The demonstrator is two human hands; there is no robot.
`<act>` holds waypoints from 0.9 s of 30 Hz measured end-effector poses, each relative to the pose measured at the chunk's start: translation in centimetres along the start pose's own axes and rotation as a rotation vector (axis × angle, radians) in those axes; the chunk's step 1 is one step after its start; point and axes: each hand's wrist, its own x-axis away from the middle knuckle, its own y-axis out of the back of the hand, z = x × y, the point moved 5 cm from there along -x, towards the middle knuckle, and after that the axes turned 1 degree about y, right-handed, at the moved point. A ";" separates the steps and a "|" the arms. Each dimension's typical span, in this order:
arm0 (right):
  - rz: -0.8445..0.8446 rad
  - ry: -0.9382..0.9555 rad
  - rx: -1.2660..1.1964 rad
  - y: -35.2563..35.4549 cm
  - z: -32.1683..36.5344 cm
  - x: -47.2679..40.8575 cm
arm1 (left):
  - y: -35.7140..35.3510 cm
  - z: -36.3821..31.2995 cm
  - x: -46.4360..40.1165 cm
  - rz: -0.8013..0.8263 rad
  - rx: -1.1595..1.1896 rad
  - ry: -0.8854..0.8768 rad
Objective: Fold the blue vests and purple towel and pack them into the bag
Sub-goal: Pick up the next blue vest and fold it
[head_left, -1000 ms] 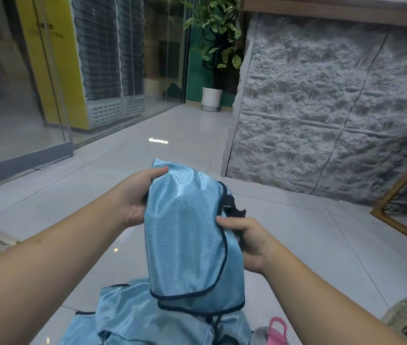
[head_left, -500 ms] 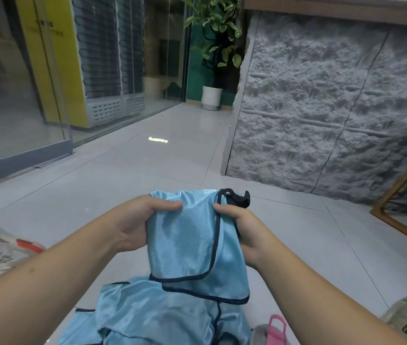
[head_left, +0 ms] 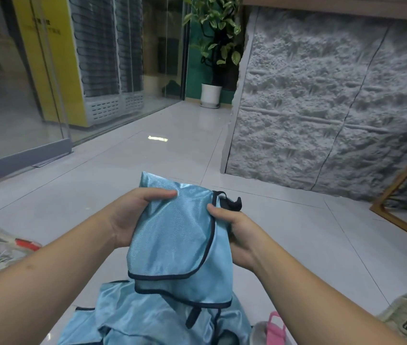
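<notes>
Both my left hand (head_left: 127, 217) and right hand (head_left: 237, 235) pinch the half-folded vest (head_left: 175, 240) above the floor (head_left: 297, 245); I judge the slippery cloth may slide and unfold if either grip loosens.

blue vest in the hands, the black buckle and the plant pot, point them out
blue vest (head_left: 175, 235), head view, middle of front panel.
black buckle (head_left: 234, 204), head view, its hooked end.
plant pot (head_left: 211, 94), head view, white side wall.
</notes>
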 end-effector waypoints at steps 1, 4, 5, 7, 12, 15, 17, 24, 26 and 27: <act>-0.024 0.038 0.010 0.2 0.4 -0.1 | 0.0 -0.2 0.1 -0.039 -0.033 -0.007; -0.159 0.176 0.110 0.8 2.0 -0.3 | 0.4 -0.6 0.0 -0.199 -0.145 -0.091; -0.201 0.220 0.162 0.7 2.5 -0.2 | 0.8 -0.7 -0.1 -0.277 -0.188 -0.132; -0.288 0.268 0.260 0.6 3.1 -0.1 | 1.4 -0.8 0.0 -0.441 -0.257 -0.206; -0.273 0.272 0.390 -0.5 4.9 0.4 | 2.0 -1.5 0.6 -0.614 -0.326 -0.389; -0.149 0.260 0.421 -1.3 6.0 1.2 | 1.9 -2.2 1.0 -0.535 -0.326 -0.480; -0.076 0.240 0.486 -1.2 6.4 1.5 | 1.5 -2.3 1.1 -0.421 -0.284 -0.496; -0.061 0.181 0.654 -0.3 6.4 1.3 | 0.9 -1.8 0.8 -0.253 -0.254 -0.452; -0.130 0.183 0.712 0.2 6.6 1.3 | 0.8 -1.3 0.5 -0.225 -0.214 -0.412; -0.158 0.192 0.736 0.4 6.6 1.4 | 0.8 -1.1 0.4 -0.213 -0.185 -0.388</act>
